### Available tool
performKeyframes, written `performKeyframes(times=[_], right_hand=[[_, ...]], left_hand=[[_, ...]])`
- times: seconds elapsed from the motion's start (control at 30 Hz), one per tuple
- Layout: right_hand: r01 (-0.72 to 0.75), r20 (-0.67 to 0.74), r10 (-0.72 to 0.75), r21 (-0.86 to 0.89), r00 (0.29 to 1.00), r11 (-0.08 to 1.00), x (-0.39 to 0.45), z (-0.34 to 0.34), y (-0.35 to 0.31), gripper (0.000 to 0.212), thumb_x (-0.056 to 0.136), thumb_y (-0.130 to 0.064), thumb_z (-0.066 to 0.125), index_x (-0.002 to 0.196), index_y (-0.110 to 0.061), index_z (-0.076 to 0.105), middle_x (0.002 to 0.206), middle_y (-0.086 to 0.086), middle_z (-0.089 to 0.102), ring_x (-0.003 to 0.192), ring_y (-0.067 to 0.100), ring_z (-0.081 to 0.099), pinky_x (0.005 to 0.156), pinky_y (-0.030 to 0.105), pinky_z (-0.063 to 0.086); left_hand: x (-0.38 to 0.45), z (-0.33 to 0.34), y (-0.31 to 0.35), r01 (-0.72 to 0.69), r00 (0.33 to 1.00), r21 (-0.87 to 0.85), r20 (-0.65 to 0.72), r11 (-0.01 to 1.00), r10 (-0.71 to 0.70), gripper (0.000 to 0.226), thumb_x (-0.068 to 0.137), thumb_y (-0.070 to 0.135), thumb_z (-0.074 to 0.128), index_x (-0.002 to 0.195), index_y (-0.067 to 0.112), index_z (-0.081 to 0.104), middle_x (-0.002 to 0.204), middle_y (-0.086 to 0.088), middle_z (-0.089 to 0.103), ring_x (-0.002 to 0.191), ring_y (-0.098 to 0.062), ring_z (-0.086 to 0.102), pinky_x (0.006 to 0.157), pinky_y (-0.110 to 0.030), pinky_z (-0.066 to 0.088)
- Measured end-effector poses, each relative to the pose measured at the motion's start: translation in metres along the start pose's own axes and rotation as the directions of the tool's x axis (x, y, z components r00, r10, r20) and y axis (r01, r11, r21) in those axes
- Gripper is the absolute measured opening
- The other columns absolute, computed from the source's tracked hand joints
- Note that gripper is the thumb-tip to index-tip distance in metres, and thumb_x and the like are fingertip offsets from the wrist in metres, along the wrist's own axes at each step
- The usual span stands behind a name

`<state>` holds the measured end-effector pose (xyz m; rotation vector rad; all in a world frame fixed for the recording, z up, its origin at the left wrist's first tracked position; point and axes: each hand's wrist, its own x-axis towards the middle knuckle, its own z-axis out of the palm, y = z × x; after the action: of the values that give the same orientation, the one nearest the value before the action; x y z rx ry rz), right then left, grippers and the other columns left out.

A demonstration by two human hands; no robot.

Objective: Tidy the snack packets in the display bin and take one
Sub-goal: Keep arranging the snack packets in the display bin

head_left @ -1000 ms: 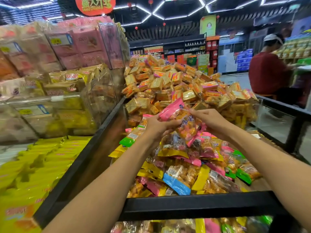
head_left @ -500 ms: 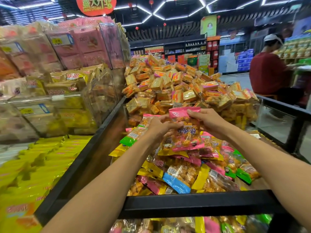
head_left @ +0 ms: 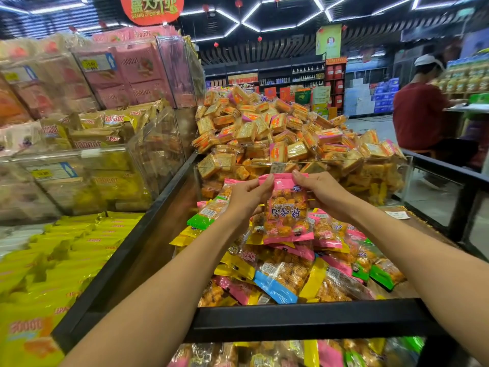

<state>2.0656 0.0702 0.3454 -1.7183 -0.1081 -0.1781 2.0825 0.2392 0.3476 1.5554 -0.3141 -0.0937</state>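
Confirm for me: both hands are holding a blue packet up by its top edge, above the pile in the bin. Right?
Not quite: the packet is pink, not blue. The head view shows the left hand and right hand pinching its top edge, holding it above the pile in the bin.

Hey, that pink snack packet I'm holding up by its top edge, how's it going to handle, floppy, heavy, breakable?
The pink packet hangs straight from both hands' pinch, left hand and right hand, so it is probably soft film, fairly floppy. It looks light for its size. The glossy wrap may be slippery, and the puffed pieces inside could crush if squeezed.
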Motion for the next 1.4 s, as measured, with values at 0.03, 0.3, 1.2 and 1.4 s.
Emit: performKeyframes(times=[0.03,0.3,1.2,1.4], right_hand=[[-0.004,0.004,0.004,0.005,1.0,1.0,0.0,0.0,0.0,0.053,0.093,-0.04,0.053,0.108,0.01,0.065,0.098,0.017,0.07,0.086,0.023,0.067,0.067,0.03,0.056],[-0.223,0.392,0.24,-0.089,0.888,0.971,-0.01,0.004,-0.006,0.045,0.078,-0.005,0.07,0.12,-0.011,0.056,0.115,0.01,0.068,0.099,0.023,0.069,0.083,0.035,0.058],[-0.2,0.184,0.18,0.098,0.966,0.975,-0.003,-0.016,-0.006,0.068,0.06,0.006,0.072,0.125,0.0,0.054,0.096,0.011,0.074,0.087,0.021,0.072,0.071,0.03,0.06],[-0.117,0.029,0.116,0.071,0.993,0.991,-0.002,-0.008,-0.007,0.086,0.064,0.008,0.078,0.14,-0.001,0.04,0.14,0.022,0.046,0.118,0.035,0.055,0.066,0.033,0.06]], left_hand=[[0.001,-0.001,-0.001,-0.001,1.0,-0.011,-0.01,1.0,0.001,0.017,0.088,0.031,0.064,0.085,0.016,0.07,0.062,0.009,0.064,0.057,-0.005,0.057,0.066,-0.026,0.047],[0.001,-0.009,0.006,-0.017,0.977,-0.195,-0.213,0.981,-0.026,0.034,0.092,0.018,0.059,0.115,-0.007,0.062,0.074,-0.003,0.074,0.042,0.001,0.055,0.057,-0.013,0.052],[-0.001,-0.01,0.0,-0.036,0.997,0.285,0.081,0.958,0.014,0.073,0.071,-0.013,0.073,0.136,-0.006,0.041,0.082,-0.002,0.051,0.077,-0.012,0.057,0.054,-0.014,0.052],[0.004,-0.008,-0.002,-0.2,0.972,0.415,-0.028,0.888,0.232,0.054,0.079,0.004,0.073,0.128,0.007,0.049,0.107,-0.004,0.056,0.079,-0.009,0.056,0.067,-0.018,0.051]])
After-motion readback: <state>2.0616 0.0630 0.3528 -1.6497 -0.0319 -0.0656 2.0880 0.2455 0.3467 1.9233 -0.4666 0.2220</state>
